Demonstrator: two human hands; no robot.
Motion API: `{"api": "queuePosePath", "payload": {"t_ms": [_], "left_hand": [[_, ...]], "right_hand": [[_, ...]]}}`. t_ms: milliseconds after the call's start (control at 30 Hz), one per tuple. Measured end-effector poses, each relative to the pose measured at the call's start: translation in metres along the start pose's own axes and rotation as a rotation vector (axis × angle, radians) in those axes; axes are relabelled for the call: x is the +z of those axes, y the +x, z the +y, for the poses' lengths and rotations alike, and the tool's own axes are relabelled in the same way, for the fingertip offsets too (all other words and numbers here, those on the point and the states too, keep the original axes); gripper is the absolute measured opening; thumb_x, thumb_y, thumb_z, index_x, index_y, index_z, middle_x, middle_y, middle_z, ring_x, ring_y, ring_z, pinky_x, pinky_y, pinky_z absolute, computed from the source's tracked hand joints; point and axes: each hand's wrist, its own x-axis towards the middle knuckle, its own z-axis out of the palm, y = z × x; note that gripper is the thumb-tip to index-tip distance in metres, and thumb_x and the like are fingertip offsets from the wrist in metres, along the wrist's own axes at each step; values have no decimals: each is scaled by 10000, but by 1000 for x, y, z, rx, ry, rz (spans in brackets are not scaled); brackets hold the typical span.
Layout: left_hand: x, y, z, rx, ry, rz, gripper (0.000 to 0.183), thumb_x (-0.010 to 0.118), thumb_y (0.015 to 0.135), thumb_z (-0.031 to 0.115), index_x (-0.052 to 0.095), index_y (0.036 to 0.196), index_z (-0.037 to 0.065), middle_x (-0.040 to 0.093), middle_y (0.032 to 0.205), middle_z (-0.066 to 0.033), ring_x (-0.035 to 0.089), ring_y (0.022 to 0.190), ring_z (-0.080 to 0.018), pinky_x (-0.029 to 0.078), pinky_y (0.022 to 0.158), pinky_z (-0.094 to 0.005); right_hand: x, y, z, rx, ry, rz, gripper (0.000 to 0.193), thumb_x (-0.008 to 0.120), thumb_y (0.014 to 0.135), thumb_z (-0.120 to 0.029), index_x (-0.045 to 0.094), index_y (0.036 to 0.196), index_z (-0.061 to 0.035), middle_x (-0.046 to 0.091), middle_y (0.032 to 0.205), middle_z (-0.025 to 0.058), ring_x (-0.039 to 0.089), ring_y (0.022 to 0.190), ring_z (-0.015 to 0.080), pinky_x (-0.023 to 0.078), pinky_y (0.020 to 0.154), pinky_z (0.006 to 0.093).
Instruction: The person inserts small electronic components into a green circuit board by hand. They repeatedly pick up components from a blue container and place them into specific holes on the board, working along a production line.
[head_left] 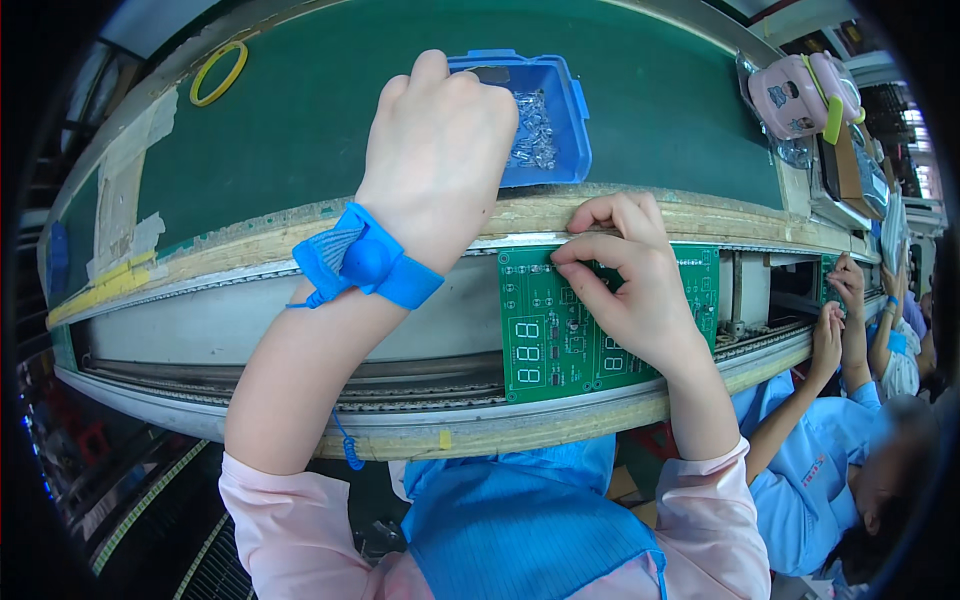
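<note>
My left hand (440, 140), with a blue wrist strap (368, 262) on its wrist, is over the left side of a blue plastic bin (570, 150). Its fingers are curled under, and what they hold, if anything, is hidden. Small clear parts (535, 135) lie loose in the bin. Over a green circuit board (545, 370), my right hand (635, 280) has thumb and index finger pinched near the upper left area; anything between the tips is too small to make out. The board bears printed digit outlines and small mounted components, and lies across the rails of a conveyor track.
The conveyor rails (420, 402) run left to right, edged by wooden strips. On the green tabletop (320, 100) lies a yellow tape ring (218, 74); a pink case (800, 95) stands at right. A co-worker's hands (838, 310) hold another board farther right.
</note>
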Motion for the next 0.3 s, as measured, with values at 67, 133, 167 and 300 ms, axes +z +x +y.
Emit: {"api": "queuePosePath", "payload": {"t_ms": [67, 133, 167, 300], "left_hand": [[-1, 1, 0, -2, -5, -7, 58, 691, 778, 60, 688, 768, 3, 672, 833, -135, 584, 890, -311, 488, 759, -439], [1, 2, 0, -4, 9, 2, 34, 696, 754, 51, 702, 767, 20, 684, 825, -125, 593, 905, -299, 486, 771, -430], [2, 1, 1, -6, 27, 14, 47, 705, 731, 46, 717, 775, 38, 698, 823, -113, 604, 925, -285, 487, 781, -419], [6, 1, 3, -36, 51, 9, 69, 709, 719, 46, 737, 780, 62, 731, 873, -98, 614, 988, -274, 471, 833, -429]], "right_hand": [[1, 0, 1, 5, -8, 2, 121, 738, 737, 11, 738, 845, -44, 596, 1012, 61, 514, 1013, 284, 459, 878, 379], [2, 0, 2, 15, -12, -5, 119, 741, 737, 5, 739, 844, -46, 596, 1011, 59, 512, 1013, 282, 457, 882, 378], [2, 0, 1, 20, -12, -9, 117, 743, 737, 3, 740, 843, -47, 596, 1010, 58, 511, 1013, 281, 456, 884, 377], [1, 0, 1, 20, -1, -25, 108, 745, 746, -6, 741, 847, -44, 599, 1017, 56, 509, 1008, 280, 452, 896, 385]]}}
